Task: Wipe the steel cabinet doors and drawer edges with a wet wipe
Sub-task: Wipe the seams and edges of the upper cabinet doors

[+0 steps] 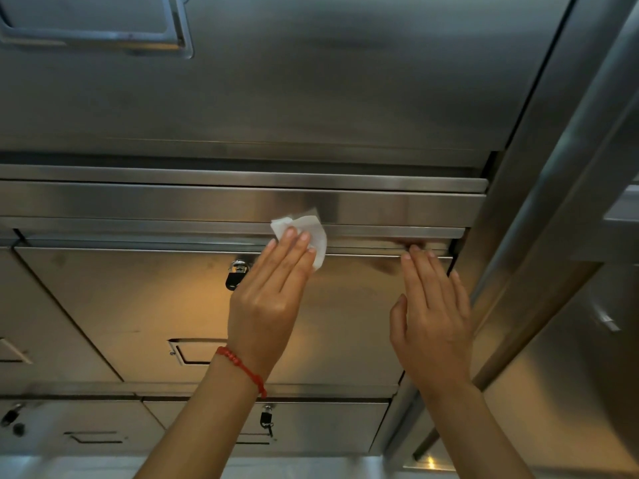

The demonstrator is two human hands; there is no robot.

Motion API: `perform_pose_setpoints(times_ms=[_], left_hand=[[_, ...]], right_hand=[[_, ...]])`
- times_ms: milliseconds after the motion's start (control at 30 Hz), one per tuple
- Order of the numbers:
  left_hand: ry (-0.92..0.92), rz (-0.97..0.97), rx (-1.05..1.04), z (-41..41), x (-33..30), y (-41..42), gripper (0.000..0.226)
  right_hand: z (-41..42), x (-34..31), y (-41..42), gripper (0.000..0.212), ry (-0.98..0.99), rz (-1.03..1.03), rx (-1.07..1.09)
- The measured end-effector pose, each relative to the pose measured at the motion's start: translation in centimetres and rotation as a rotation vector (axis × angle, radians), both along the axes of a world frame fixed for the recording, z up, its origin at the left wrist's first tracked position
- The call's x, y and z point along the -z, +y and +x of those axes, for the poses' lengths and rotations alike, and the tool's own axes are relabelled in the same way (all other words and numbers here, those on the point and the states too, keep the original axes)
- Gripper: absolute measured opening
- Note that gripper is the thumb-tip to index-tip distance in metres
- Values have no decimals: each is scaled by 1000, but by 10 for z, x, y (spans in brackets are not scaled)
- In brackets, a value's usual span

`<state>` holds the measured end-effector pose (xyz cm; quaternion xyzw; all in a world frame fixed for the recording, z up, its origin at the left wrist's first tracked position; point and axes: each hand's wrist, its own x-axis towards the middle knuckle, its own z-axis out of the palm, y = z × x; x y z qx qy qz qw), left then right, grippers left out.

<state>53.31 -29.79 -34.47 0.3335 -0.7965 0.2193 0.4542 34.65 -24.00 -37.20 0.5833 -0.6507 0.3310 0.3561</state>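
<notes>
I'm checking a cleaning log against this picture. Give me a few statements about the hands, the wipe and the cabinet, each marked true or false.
1. The left hand presses the white crumpled wet wipe with straight fingers against the horizontal steel drawer edge. True.
2. The right hand also holds a wipe. False: it holds nothing; its fingertips touch the steel edge further right.
3. A red beaded bracelet sits on the left wrist. True.
4. The small black-bodied padlock hangs to the right of the right hand. False: it hangs beside the left hand, on that hand's left.
5. The steel cabinet door below the wipe has a recessed handle. True.
</notes>
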Motion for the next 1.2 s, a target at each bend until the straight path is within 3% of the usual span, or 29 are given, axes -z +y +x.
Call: perform_pose_setpoints(times_ms=[1200], left_hand=[[34, -16, 9, -28, 2, 4, 32]], right_hand=[[0, 2, -1, 49, -56, 6, -32]])
